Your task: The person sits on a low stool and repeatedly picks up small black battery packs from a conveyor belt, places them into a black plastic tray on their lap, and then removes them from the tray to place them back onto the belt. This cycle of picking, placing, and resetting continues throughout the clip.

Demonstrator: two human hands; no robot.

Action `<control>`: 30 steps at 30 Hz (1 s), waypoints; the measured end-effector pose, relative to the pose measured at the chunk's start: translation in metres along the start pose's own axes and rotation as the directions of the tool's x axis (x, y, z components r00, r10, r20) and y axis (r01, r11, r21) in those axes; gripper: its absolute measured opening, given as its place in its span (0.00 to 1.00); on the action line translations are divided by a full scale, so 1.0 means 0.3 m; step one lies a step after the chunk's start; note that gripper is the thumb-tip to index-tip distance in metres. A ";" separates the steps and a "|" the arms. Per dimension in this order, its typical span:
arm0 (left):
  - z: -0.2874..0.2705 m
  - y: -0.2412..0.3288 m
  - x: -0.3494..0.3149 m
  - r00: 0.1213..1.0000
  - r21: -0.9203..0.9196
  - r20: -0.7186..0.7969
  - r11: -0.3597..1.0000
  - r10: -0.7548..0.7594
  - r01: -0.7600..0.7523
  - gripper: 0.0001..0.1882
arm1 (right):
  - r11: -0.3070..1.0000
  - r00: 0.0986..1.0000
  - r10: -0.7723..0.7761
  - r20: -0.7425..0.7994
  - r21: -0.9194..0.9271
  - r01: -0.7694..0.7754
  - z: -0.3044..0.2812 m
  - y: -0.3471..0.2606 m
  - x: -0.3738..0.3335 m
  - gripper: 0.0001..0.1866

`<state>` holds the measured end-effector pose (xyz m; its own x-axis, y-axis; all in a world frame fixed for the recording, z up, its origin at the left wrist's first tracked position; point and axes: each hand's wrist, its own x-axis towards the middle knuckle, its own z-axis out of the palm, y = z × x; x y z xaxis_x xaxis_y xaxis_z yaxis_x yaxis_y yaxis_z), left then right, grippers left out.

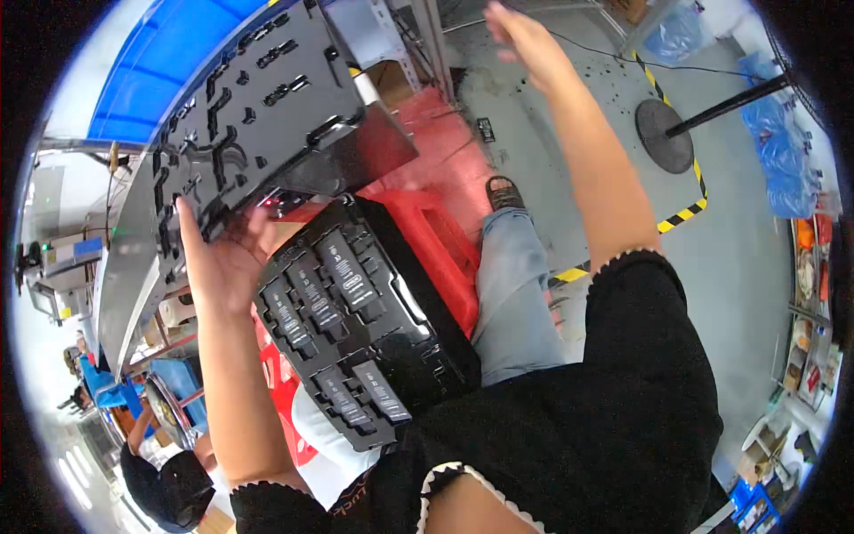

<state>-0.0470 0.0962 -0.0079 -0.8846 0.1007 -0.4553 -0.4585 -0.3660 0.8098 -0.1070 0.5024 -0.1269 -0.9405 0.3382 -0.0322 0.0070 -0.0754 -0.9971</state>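
My left hand [227, 267] is open, its fingers spread, at the near edge of an upper black moulded tray [294, 116]; whether it touches the tray I cannot tell. Below it, a second black tray [391, 356] rests tilted by my lap. Several flat black rectangular pieces with white print, like battery packs [350, 274], lie in its recesses. Far out to the upper right, my right hand [527, 44] is stretched over the floor with nothing in it, its fingers extended and slightly blurred.
A red plastic stool or crate [440, 254] stands beside the lower tray. On the right are a round black stand base [664, 135], yellow-black floor tape [685, 214] and blue plastic bags [787, 169]. Another person in a dark cap [182, 489] works at the lower left.
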 end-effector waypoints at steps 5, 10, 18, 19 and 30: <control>-0.040 0.015 0.058 0.972 -0.031 -0.066 0.973 0.227 -0.230 0.12 | 0.984 0.982 0.176 -0.069 -0.025 -0.178 -0.176 0.192 -0.309 0.25; -0.221 0.165 -0.202 0.914 -0.051 -0.018 0.912 0.406 -0.406 0.15 | 0.942 0.951 0.308 0.029 0.127 -0.309 -0.102 0.198 -0.695 0.20; -0.830 -0.003 -0.697 0.827 0.126 -0.395 0.915 0.400 -0.383 0.19 | 0.930 0.904 -0.066 0.423 -0.303 0.210 0.242 0.010 -1.128 0.18; -0.718 -0.120 -0.748 0.787 0.087 -0.397 0.873 0.472 -0.480 0.20 | 0.812 0.820 -0.231 0.524 -0.360 0.459 0.270 -0.019 -1.150 0.20; -0.965 -0.654 -1.197 0.708 -0.140 -0.687 0.926 0.163 -0.349 0.15 | 0.208 0.344 0.122 0.931 -0.363 0.908 0.652 -0.112 -1.125 0.47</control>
<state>0.3853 -0.1359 -0.1104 -0.6426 -0.6240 -0.4447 -0.1039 -0.5040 0.8574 0.1437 0.2073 -0.0690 -0.6387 -0.7664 -0.0688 -0.7298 0.6317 -0.2614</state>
